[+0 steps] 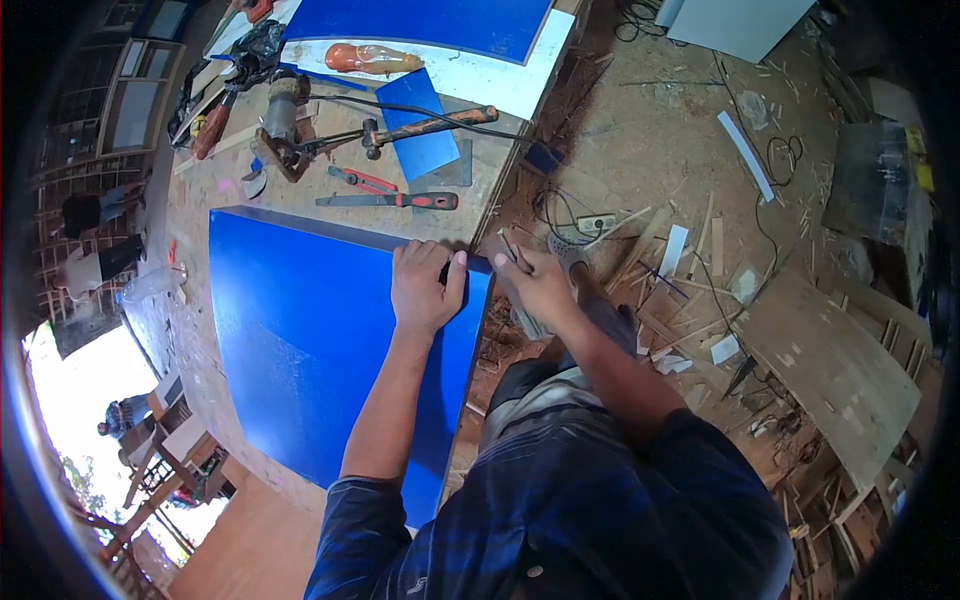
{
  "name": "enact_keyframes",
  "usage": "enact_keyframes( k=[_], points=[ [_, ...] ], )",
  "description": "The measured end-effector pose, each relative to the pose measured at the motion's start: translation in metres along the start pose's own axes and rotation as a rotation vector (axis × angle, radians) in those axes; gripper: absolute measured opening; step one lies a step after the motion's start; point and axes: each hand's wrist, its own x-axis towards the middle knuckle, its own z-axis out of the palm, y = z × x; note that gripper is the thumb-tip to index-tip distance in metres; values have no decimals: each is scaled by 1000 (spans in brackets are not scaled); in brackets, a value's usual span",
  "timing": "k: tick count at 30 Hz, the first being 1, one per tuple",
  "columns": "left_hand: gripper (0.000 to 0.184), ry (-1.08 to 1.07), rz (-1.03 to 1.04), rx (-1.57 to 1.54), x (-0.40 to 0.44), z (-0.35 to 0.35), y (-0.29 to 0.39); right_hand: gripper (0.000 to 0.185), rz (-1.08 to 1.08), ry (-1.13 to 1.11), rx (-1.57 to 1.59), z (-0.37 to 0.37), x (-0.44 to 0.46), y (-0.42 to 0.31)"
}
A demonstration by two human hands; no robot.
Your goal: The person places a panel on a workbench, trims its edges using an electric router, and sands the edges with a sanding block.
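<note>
A large blue-faced panel (300, 330) lies on the workbench in front of me, with a darker side along its far edge. My left hand (425, 290) rests on the panel near its far right corner, fingers stretched toward the edge and thumb apart. Just off that corner, my right hand (538, 290) is closed round a slim tool (508, 240); its kind is unclear, as the fingers cover most of it. Beyond the panel lie a file with a red and black handle (430, 201), a red utility knife (365, 181) and a hammer (440, 124).
A power tool (285, 110) with a dark cable, an orange-capped bottle (370, 58) and blue sheet offcuts (425, 130) lie farther along the bench. To the right, the floor holds wood scraps, a socket strip (597, 224) and a plywood sheet (830, 370). Other people are at far left.
</note>
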Motion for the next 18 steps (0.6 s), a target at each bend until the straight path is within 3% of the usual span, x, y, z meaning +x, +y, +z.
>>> enact_keyframes(
  k=[1, 4, 7, 12, 17, 18],
  points=[
    [20, -7, -1, 7, 2, 1, 0, 45, 6, 8, 50, -3, -23, -29],
    [19, -51, -6, 19, -3, -3, 4, 35, -156, 109, 118, 16, -34, -17],
    [19, -89, 68, -23, 0, -6, 9, 36, -6, 63, -29, 10, 5, 14],
    [27, -138, 155, -16, 0, -7, -2, 38, -210, 231, 90, 26, -36, -13],
    [32, -121, 176, -49, -1, -6, 2, 38, 58, 88, -49, 13, -5, 11],
    [33, -117, 179, -52, 0, -6, 3, 37, 5, 112, -10, 13, -6, 16]
  ],
)
